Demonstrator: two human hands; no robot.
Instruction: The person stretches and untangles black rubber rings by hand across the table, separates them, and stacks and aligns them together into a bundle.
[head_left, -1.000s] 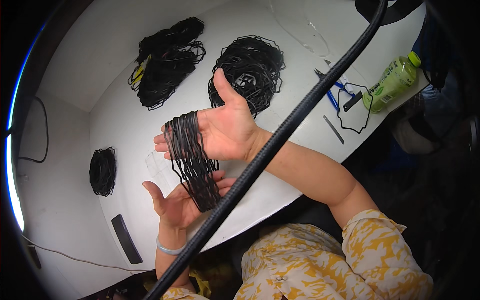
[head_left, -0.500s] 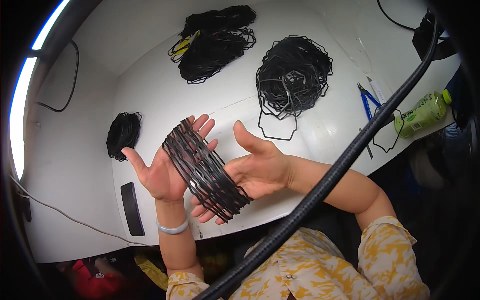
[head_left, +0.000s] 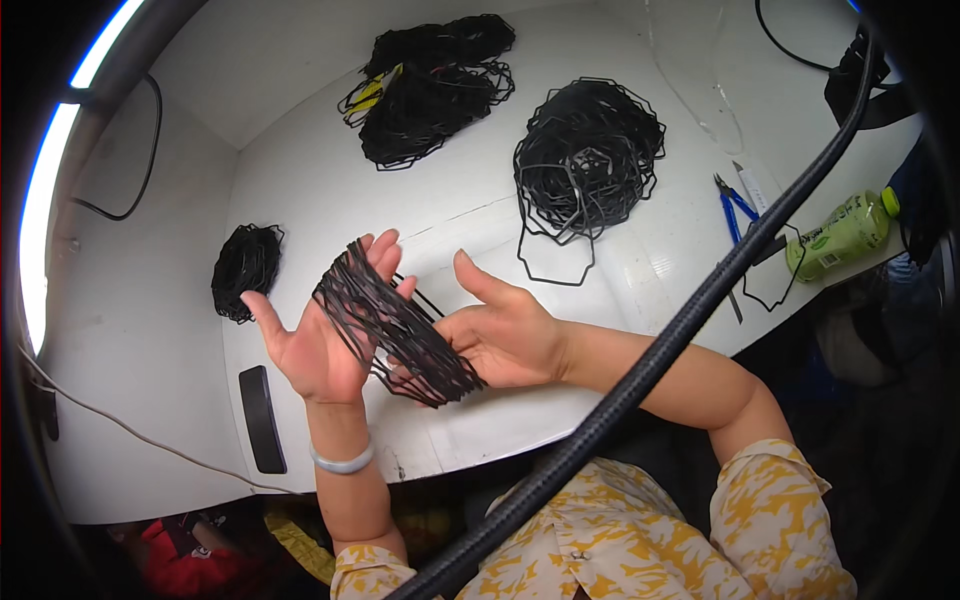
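Observation:
A bundle of thin black rubber gaskets (head_left: 400,325), each a crooked closed loop, hangs between my two hands above the near part of the table. My left hand (head_left: 325,360) has its thumb out wide, with the bundle's upper end looped round its fingers. At the lower end, the fingers of my right hand (head_left: 510,335) pass inside the loops, thumb raised and off them; some of these fingertips are hidden by the strands. A larger heap of the same gaskets (head_left: 590,150) lies beyond, one loop sticking out toward me.
Farther back lies another gasket pile (head_left: 430,110) with a yellow strip; a small bunch (head_left: 247,272) sits at left above a dark flat bar (head_left: 262,420). Blue-handled nippers (head_left: 735,205) and a green bottle (head_left: 845,238) are at right. A thick black cable (head_left: 640,375) crosses the view.
The bundle has moved slightly up and left and its strands have bunched closer. My right hand has shifted left, nearer my left hand; a few strands now stand apart behind the bundle.

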